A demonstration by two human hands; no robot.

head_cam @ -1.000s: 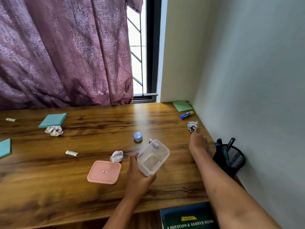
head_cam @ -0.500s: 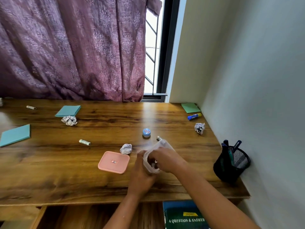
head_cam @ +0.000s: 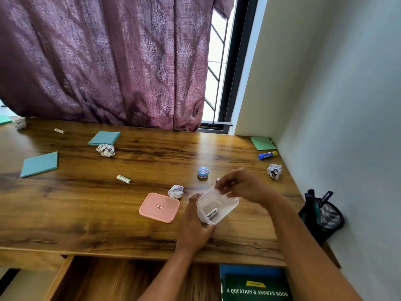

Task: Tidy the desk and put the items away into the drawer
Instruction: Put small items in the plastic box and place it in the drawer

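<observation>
1. Left hand grips the clear container from its near-left side, fingers curled round the wall; the box is tilted, near the front edge of the desk
2. Right hand is over the container's far rim with fingers bent; it's motion-blurred, so I can't tell if it pinches anything or touches the rim
3. Hands are close together at the container, not touching each other
4. Inside the container: one small white piece labelled "Heybright", lying toward the near-left corner
5. Pink lid lies flat on the desk just left of the container, apart from it; a paper ball sits just beside the lid's far-right corner
6. Blue jar stands just behind the container; a small item peeks out by the right fingertips, too hidden to identify
7. Right side: second paper ball, glue stick and green pad near the wall, mesh pen holder at the front corner
8. Left side: two teal pads, third paper ball, two small tubes
9. Drawer is open under the desk's front edge, wood interior showing; green book to its right
</observation>
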